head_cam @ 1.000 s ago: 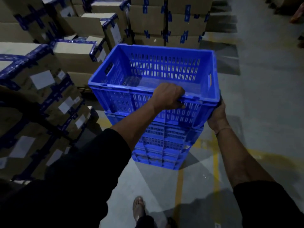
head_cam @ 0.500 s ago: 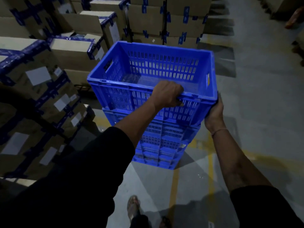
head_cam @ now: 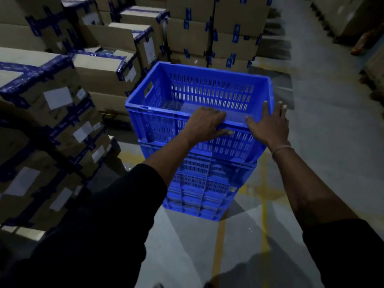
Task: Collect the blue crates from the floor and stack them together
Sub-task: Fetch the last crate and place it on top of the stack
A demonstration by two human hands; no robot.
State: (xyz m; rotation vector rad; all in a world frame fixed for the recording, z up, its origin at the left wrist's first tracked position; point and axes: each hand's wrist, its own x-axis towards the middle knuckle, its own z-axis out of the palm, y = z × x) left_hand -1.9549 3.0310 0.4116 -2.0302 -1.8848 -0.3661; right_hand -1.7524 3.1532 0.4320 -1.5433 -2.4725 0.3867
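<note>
A stack of blue crates [head_cam: 204,183] stands on the grey floor in the middle of the head view. The top blue crate [head_cam: 207,91] is empty and sits level on the ones below. My left hand [head_cam: 204,123] holds the middle of its near rim, fingers curled over the edge and thumb lying along the outer wall. My right hand [head_cam: 270,123] rests against the crate's near right corner with its fingers spread straight and its thumb on the rim.
Cardboard boxes [head_cam: 68,113] with blue tape are stacked close on the left, and more cardboard boxes [head_cam: 209,38] stand behind the crates. Yellow floor lines [head_cam: 264,204] run under and beside the stack. Bare grey floor [head_cam: 324,142] lies to the right.
The top crate has come down onto the stack. My right hand moved from under the right end up to the near right corner and opened. My left thumb straightened along the wall.
</note>
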